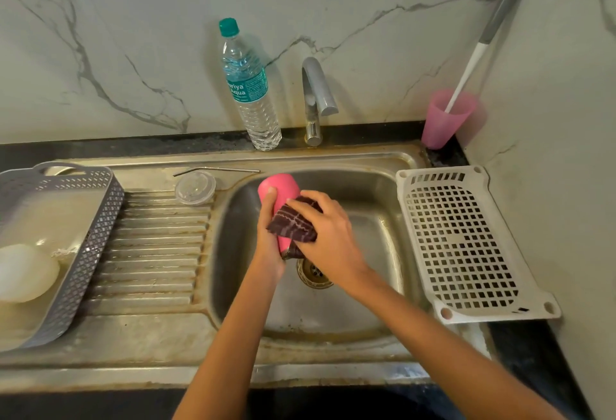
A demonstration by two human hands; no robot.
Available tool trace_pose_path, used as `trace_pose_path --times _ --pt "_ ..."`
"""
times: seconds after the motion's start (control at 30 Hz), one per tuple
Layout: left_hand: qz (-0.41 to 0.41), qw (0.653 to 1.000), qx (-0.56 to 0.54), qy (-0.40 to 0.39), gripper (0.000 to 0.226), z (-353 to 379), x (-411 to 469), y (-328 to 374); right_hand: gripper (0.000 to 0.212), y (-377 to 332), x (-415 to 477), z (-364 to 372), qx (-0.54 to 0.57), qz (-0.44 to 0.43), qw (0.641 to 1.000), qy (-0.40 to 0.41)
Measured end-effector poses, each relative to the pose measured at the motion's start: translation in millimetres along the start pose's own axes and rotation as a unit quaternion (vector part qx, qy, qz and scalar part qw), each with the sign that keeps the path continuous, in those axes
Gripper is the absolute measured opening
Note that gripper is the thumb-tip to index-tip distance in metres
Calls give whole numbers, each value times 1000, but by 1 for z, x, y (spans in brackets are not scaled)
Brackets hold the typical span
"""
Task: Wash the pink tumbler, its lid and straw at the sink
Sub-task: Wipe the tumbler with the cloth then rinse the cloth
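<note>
While the left hand (269, 219) curls round the pink tumbler (279, 198), holding it tilted above the sink (366, 186) basin, the right hand (328, 229) grips a dark cloth (293, 224) against its side, lid (195, 187) and straw (216, 169) lying on the drainboard (150, 253)

Soft, even indoor light, rather dim with a greenish cast; dull glare lies on the front rim of the steel sink (400, 374) and on the tap (315, 86); shadows are faint; wide-angle distortion bows the marble wall (133, 19) and the sink's edges; the grey basket (100, 236) at far left looks soft.

head view, looking down, close over sink (333, 159)
</note>
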State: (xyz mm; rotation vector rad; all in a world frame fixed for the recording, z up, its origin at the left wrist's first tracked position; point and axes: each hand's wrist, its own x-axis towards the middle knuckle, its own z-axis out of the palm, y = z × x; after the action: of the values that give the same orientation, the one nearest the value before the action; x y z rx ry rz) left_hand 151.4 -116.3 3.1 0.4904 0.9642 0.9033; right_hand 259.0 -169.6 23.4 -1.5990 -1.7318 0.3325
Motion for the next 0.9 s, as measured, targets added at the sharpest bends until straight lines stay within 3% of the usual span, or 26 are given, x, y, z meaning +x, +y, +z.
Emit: trace_pose_path --times 0.13,0.27,0.37,0.47,0.57,0.67,0.7,0.8,0.9 --pt "19 1000 4 -18 45 2 -4 -6 39 2 30 -4 125 92 987 28" --pt "40 998 -33 -26 51 -3 -8 -2 23 7 36 -11 285 249 925 -22" --pt "39 999 -17 -13 56 -9 -7 -1 19 10 14 -8 238 203 950 -4" --pt "38 998 46 23 68 -10 -7 -2 36 10 -1 -2 174 129 976 35" --pt "33 993 87 74 72 -7 -6 -1 50 7 -9 6 109 100 989 24" --pt "14 994 90 55 85 -4 -4 -1 56 1 -7 12 52 69 996 25" --pt "19 995 80 54 78 -3 -5 -1 55 1 -2 12 36 52 998 29" --pt "1 1000 11 1 48 -3 -9 -2 43 6 23 7 99 62 993 25" --pt "-14 998 -37 -42 44 1 -14 -1 29 16 41 -1 228 171 959 3"
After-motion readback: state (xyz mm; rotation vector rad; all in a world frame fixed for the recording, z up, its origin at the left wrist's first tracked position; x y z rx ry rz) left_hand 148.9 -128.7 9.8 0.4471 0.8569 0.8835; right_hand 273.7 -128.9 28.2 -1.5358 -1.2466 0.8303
